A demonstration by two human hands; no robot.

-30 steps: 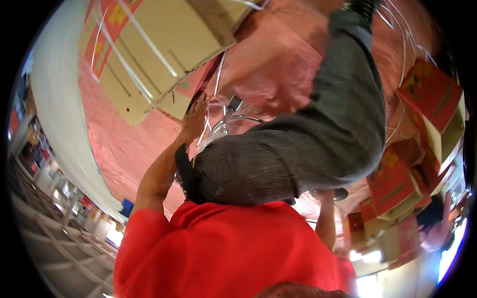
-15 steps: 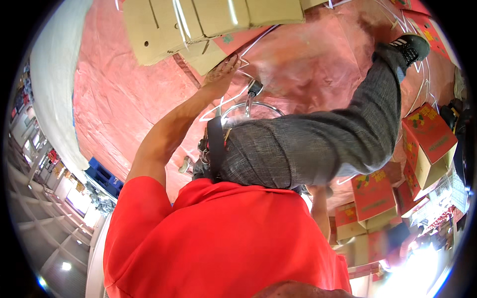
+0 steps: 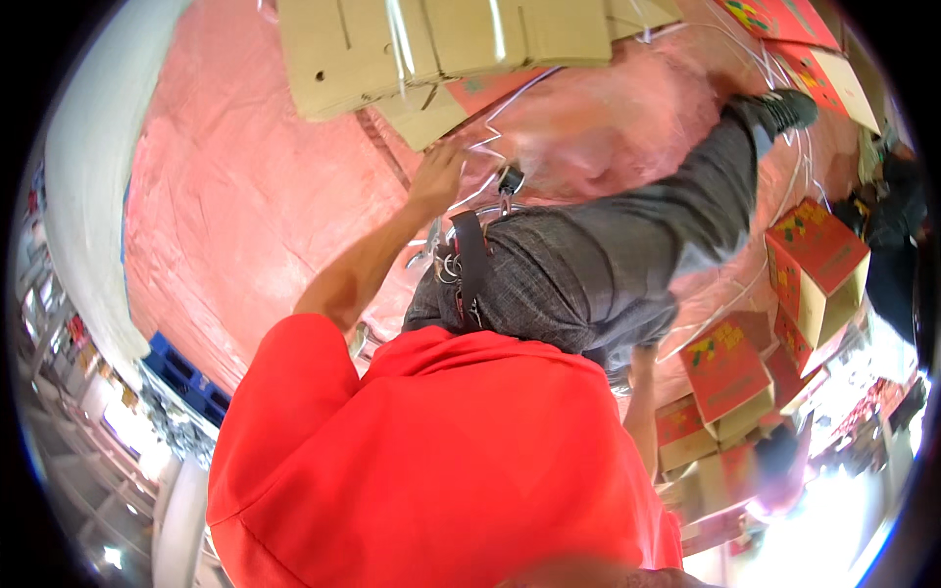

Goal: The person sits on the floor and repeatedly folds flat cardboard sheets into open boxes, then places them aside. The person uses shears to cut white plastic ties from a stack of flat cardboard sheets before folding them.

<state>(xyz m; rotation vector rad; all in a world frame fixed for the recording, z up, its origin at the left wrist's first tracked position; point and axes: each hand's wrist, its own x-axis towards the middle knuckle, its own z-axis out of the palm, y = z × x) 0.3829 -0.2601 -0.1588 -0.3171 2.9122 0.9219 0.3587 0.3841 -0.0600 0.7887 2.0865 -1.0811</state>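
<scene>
Head view: left fingers point(image 3: 447, 160) released beside slotted cardboard point(image 3: 461, 44); right fingers hidden, state unclear.

Tan cartons point(image 3: 456, 44), yellow-printed red boxes point(image 3: 725, 377), pink sheeting point(image 3: 235, 196), red shirt point(image 3: 431, 451); dark-grey trousers point(image 3: 588, 260)

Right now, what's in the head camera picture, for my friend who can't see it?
A person's left hand is beside tan cardboard on a pinkish-red floor. The person wears a red shirt, with one gray-trousered leg stretched out; red boxes are at the right.
</scene>
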